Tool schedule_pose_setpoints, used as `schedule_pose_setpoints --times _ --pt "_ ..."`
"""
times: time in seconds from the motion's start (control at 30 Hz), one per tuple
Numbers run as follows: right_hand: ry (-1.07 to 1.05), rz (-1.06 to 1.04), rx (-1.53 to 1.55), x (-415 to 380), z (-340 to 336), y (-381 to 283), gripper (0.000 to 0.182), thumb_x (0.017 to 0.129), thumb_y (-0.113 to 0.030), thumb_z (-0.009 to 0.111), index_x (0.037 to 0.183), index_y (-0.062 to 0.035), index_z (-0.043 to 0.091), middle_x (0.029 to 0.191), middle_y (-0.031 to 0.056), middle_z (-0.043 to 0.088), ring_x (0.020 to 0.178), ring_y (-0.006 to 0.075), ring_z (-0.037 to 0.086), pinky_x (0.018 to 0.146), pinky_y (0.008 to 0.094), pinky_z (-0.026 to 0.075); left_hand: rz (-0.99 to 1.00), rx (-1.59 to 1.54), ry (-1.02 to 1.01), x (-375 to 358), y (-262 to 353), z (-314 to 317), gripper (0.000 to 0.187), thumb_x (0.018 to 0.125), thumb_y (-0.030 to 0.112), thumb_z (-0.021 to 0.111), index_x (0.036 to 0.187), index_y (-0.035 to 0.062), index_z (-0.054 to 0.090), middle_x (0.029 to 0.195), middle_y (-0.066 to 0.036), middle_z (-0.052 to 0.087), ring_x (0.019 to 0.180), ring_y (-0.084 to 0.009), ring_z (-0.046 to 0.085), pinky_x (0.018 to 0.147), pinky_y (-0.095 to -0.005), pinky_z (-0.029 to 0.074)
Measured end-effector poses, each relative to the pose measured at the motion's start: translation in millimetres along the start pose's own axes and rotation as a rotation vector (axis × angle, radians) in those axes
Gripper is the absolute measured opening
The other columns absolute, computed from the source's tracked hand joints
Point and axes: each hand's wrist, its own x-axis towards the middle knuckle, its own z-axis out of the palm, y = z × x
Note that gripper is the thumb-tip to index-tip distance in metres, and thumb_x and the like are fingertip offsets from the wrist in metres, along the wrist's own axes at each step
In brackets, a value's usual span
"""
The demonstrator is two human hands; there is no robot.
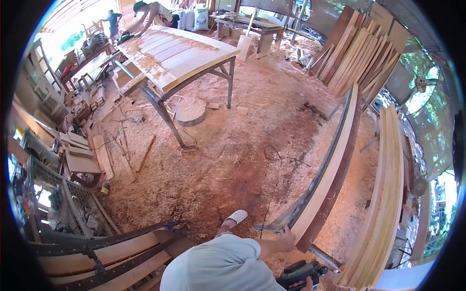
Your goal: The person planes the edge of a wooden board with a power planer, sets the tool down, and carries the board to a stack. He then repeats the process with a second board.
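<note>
My left hand (285, 238) is at the near end of a long pale plank (324, 193), its fingers stretched along the plank's left edge. This plank lies beside a dark reddish board, both on a metal stand (326, 257). In my right hand (306, 285), at the bottom edge of the view, is a black power tool with a round front knob, which looks like an electric planer (297, 272). The fingers of that hand are partly cut off by the frame. The tool is low beside the plank's near end, apart from its top face.
More long boards (388, 194) lie to the right. Upright planks (359, 53) lean at the back right. A panel on a metal-legged table (194, 72) stands at the back left, where another person (154, 14) bends over it. Shavings and a cable (286, 157) cover the floor (228, 160).
</note>
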Motion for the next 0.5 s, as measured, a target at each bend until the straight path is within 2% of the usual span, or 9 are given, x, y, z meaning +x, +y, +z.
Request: schedule_pose_setpoints --times 0.2,0.27,0.4,0.47,0.5 --pt "-0.007 0.01 -0.016 -6 5 5 0.037 0.096 -0.046 0.058 0.079 -0.0134 0.056 0.065 -0.0009 0.051 0.059 0.0156 0.053 0.056 0.0318 0.046 -0.004 -0.062 -0.093 8 20 -32 0.081 0.075 0.043 0.081 0.137 0.0 0.052 0.154 -0.037 0.009 0.142 -0.0617 0.017 0.112 -0.0647 0.03" --pt "-0.004 0.011 -0.007 -8 4 8 0.037 0.096 -0.046 0.058 0.079 -0.0135 0.056 0.064 -0.001 0.05 0.059 0.0156 0.053 0.056 0.0317 0.046 -0.101 -0.055 -0.07 9 26 -33 0.081 0.074 0.043 0.082 0.137 0.0001 0.054 0.152 -0.037 0.014 0.139 -0.0617 0.022 0.111 -0.0639 0.032" --pt "0.0 0.011 0.015 -14 -3 17 0.037 0.096 -0.047 0.058 0.079 -0.0136 0.056 0.064 -0.0012 0.05 0.058 0.0154 0.052 0.055 0.0316 0.046 -0.107 -0.023 -0.1 25 16 -28 0.085 0.073 0.044 0.082 0.141 0.0028 0.052 0.15 -0.037 0.02 0.135 -0.0609 0.03 0.109 -0.064 0.034" --pt "0.002 0.012 0.022 -17 -7 22 0.037 0.096 -0.047 0.058 0.079 -0.0137 0.056 0.064 -0.0013 0.05 0.058 0.0153 0.052 0.055 0.0316 0.046 0.015 0.016 -0.107 24 8 -28 0.072 0.076 0.046 0.078 0.135 0.0084 0.06 0.142 -0.031 0.039 0.13 -0.0614 0.036 0.104 -0.065 0.038" --pt "0.002 0.008 0.025 -19 -10 23 0.037 0.096 -0.047 0.058 0.079 -0.0137 0.056 0.064 -0.0013 0.05 0.058 0.0153 0.052 0.054 0.0316 0.046 0.011 0.018 -0.117 21 -2 -27 0.072 0.076 0.046 0.078 0.135 0.0084 0.06 0.142 -0.031 0.039 0.13 -0.0614 0.036 0.104 -0.065 0.038"
